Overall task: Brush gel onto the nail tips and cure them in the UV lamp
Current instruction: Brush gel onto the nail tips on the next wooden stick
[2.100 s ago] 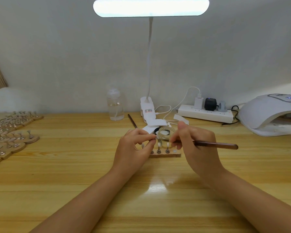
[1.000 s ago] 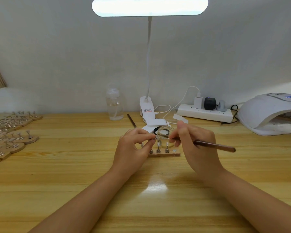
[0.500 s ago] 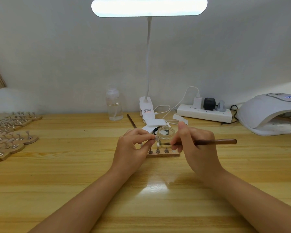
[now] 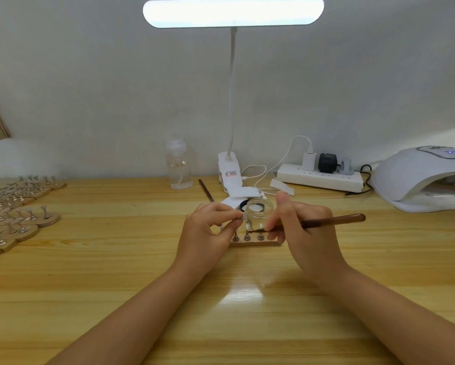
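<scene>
A small wooden holder block (image 4: 255, 242) lies at the table's centre with metal pegs carrying clear nail tips. My left hand (image 4: 208, 235) pinches one nail tip on its peg (image 4: 242, 216) at the block's left end. My right hand (image 4: 305, 233) grips a brown gel brush (image 4: 331, 221), its bristle end reaching left toward the pegs beside my left fingers. An open clear gel jar (image 4: 259, 208) stands just behind the block. The white UV lamp (image 4: 421, 177) sits at the far right, its opening facing the table.
Several more wooden holders with pegs (image 4: 18, 214) crowd the left edge. A clear liquid bottle (image 4: 179, 164), a clip desk lamp (image 4: 230, 175), a power strip (image 4: 321, 177) with cables and a second brush (image 4: 206, 191) line the back.
My right hand has tilted the brush so its handle rose and its tip dropped lower toward the pegs. My left hand has kept its pinch in the same spot.
</scene>
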